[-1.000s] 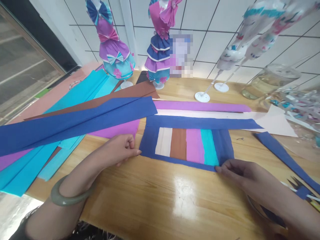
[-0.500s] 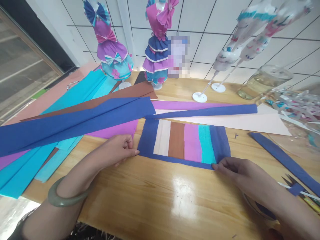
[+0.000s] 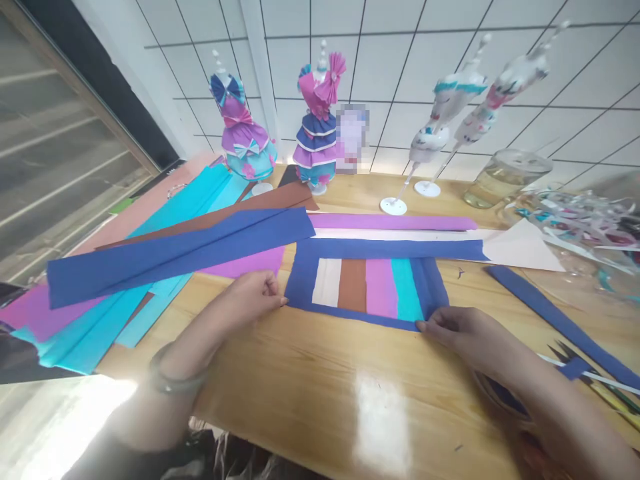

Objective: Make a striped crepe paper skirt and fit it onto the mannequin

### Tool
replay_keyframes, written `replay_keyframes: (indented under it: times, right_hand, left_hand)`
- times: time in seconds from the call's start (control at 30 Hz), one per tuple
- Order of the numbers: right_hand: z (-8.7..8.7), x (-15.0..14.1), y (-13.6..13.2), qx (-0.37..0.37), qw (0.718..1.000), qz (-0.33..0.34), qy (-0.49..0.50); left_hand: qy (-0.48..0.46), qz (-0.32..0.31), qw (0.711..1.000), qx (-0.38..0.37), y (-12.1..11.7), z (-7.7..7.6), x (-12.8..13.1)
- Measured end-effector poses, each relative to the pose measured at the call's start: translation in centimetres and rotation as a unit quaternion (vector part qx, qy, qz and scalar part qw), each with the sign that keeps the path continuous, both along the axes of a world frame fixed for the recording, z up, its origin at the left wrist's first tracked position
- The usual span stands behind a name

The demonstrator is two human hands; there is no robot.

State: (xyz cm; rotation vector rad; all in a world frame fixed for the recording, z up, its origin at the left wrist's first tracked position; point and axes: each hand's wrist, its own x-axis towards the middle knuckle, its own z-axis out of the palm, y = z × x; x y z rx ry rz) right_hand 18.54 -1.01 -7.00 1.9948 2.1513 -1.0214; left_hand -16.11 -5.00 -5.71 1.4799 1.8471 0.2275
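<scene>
A striped panel of crepe paper (image 3: 353, 285) lies flat on the wooden table, with white, brown, purple and turquoise bands between dark blue ends and a blue lower border. My left hand (image 3: 250, 297) pinches its near left corner, thumb and fingertips together. At the near right corner, my right hand (image 3: 457, 327) grips the blue edge between thumb and forefinger. Along the panel's far edge runs a long blue paper strip (image 3: 400, 249); its right end extends past the panel over white paper (image 3: 525, 243).
Folded crepe paper sheets (image 3: 185, 257) pile up at left. Dressed doll forms (image 3: 245, 147) and bare stands (image 3: 393, 205) line the tiled wall. A jar of liquid (image 3: 505, 177), ribbon scraps (image 3: 575, 213), another blue strip (image 3: 555, 313) and scissors (image 3: 575, 360) are at right.
The view has tilted upward. The blue strip, slanted with a gap behind the panel's right part before, now lies along the far edge, overlapping it. Both hands keep their corners.
</scene>
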Motion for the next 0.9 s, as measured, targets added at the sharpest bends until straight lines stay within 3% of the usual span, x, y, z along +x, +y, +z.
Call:
replay_keyframes:
  times: [0.07,0.17,0.3,0.37,0.5,0.63,0.77,0.9]
  right_hand:
    - [0.0,0.0,0.0,-0.002,1.0,-0.002,0.011]
    - [0.0,0.0,0.0,-0.002,0.999,-0.012,0.036]
    - [0.0,-0.1,0.0,-0.016,0.998,-0.011,0.055]
    - [0.0,-0.1,0.1,-0.02,0.998,-0.006,0.055]
    - [0.2,-0.1,0.0,-0.022,0.998,-0.005,0.066]
    - [0.1,0.0,0.1,-0.026,0.996,-0.009,0.081]
    - [-0.2,0.1,0.1,-0.036,0.994,-0.023,0.099]
    - [-0.3,0.1,0.1,-0.029,0.995,-0.015,0.099]
  left_hand:
    - [0.114,-0.01,0.991,0.073,-0.8,0.5,1.3]
    - [0.258,-0.068,0.945,0.186,-2.4,0.8,4.2]
    - [0.24,-0.291,0.865,0.33,-4.1,-1.1,8.0]
    - [0.237,-0.329,0.832,0.378,-4.7,-2.5,9.0]
    - [0.24,-0.337,0.847,0.334,-5.1,-3.8,9.2]
    - [0.249,-0.344,0.856,0.294,-5.2,-3.1,9.2]
    - [0.265,-0.327,0.856,0.302,-5.0,-2.3,10.3]
    - [0.261,-0.328,0.843,0.338,-4.1,-2.6,12.2]
